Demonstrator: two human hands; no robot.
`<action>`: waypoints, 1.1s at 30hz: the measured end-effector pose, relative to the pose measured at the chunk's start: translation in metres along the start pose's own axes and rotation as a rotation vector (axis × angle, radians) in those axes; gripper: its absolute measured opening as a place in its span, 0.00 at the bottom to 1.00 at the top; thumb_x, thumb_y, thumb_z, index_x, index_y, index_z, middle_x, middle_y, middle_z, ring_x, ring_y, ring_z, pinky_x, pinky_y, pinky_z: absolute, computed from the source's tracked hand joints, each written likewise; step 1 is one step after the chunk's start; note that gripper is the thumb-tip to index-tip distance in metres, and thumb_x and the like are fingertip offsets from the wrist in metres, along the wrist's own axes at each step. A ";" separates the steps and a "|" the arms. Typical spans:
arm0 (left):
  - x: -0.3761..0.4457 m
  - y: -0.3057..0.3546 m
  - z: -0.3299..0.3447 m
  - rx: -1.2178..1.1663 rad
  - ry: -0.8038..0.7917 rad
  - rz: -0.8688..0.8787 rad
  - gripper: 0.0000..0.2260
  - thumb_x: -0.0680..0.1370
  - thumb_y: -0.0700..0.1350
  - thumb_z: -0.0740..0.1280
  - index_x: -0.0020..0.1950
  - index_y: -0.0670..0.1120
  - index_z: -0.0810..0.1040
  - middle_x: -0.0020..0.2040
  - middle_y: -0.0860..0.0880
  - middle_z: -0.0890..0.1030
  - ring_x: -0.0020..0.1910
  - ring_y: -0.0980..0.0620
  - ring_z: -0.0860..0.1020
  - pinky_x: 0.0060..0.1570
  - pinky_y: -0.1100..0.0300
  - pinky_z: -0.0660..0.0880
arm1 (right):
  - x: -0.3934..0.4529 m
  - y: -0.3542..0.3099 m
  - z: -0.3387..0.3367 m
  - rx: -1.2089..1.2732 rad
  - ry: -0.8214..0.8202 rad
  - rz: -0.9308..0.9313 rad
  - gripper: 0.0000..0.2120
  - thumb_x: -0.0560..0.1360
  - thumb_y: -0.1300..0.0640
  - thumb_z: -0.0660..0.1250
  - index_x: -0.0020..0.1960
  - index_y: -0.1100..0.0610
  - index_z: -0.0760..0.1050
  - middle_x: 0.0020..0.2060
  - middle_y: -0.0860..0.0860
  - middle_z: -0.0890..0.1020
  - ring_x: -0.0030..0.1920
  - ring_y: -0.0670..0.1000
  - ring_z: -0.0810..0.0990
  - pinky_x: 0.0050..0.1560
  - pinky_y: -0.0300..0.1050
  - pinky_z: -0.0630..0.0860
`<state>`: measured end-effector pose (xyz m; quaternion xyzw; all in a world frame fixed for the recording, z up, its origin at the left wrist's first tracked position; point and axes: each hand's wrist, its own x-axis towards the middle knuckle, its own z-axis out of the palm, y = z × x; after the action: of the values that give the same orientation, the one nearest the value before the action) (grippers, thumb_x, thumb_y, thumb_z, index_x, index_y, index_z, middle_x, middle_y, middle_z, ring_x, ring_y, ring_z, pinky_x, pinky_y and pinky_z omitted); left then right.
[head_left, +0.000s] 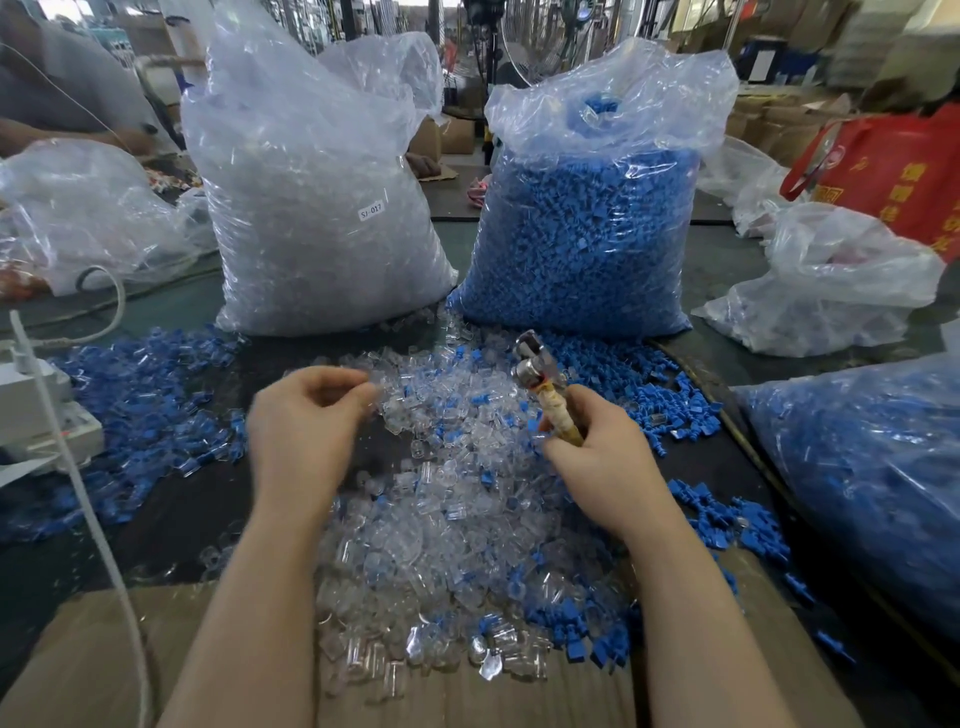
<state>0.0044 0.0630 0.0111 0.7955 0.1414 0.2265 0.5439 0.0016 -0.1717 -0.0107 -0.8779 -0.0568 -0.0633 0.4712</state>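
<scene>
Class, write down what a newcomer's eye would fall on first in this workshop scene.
Two tall sacks stand at the back: the left sack holds clear parts, the right sack blue ones. In front, the right hand grips a small hammer over a pile of clear pieces.

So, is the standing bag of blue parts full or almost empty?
Nearly full: blue parts fill the bag almost to its top.

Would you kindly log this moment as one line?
left hand: at clear pieces, grasp unclear | right hand: grips hammer, head up | behind: clear-parts bag, blue-parts bag
</scene>
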 end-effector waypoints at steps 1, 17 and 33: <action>0.005 -0.008 -0.009 0.179 0.080 0.001 0.03 0.73 0.45 0.75 0.45 0.51 0.84 0.41 0.51 0.84 0.42 0.54 0.81 0.47 0.58 0.75 | 0.001 0.002 0.000 -0.027 0.030 0.016 0.06 0.73 0.56 0.66 0.41 0.47 0.70 0.30 0.41 0.76 0.31 0.48 0.70 0.34 0.47 0.67; 0.019 -0.041 -0.034 0.730 0.168 -0.083 0.08 0.78 0.45 0.68 0.54 0.45 0.82 0.50 0.41 0.82 0.50 0.40 0.78 0.44 0.51 0.70 | 0.004 0.005 0.002 -0.230 0.152 0.141 0.08 0.72 0.54 0.66 0.39 0.45 0.67 0.36 0.40 0.75 0.36 0.43 0.73 0.33 0.40 0.66; 0.028 -0.051 -0.037 0.931 -0.121 -0.264 0.24 0.81 0.53 0.64 0.75 0.45 0.67 0.68 0.39 0.73 0.66 0.37 0.73 0.64 0.43 0.71 | 0.001 0.006 -0.003 -0.495 0.186 0.374 0.08 0.74 0.54 0.65 0.41 0.51 0.66 0.35 0.48 0.74 0.33 0.48 0.70 0.30 0.45 0.61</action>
<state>0.0105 0.1244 -0.0193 0.9413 0.2955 0.0215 0.1618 0.0035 -0.1773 -0.0138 -0.9516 0.1660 -0.0672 0.2499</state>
